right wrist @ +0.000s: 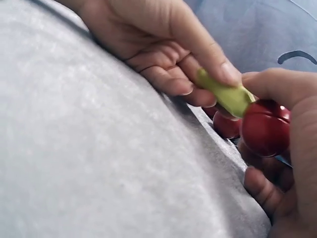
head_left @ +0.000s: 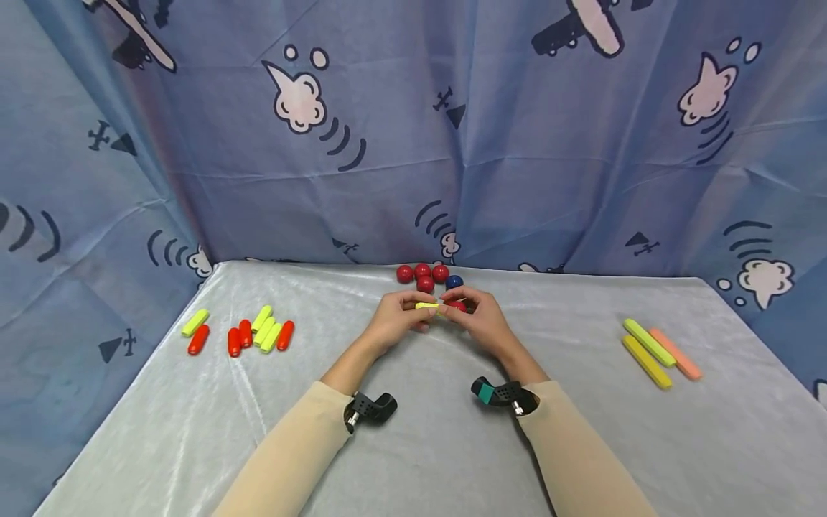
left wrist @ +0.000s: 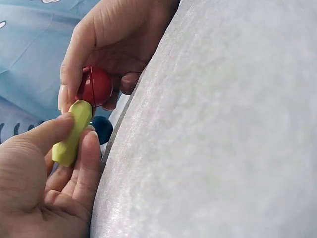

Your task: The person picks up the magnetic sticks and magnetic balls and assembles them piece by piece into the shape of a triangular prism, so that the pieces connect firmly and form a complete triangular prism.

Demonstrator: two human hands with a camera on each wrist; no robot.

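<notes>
Holding one yellow stick (left wrist: 73, 133), one red ball (right wrist: 266, 130)

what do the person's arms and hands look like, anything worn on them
The left sleeve and right sleeve are long, plain and beige. Beside the cuffs show a black left wristband and a black right wristband, the right one with a teal patch. The left hand and right hand are bare, with no gloves or rings visible.

A blue curtain (head_left: 388, 187) hangs behind the pale table (head_left: 568, 330)
</notes>
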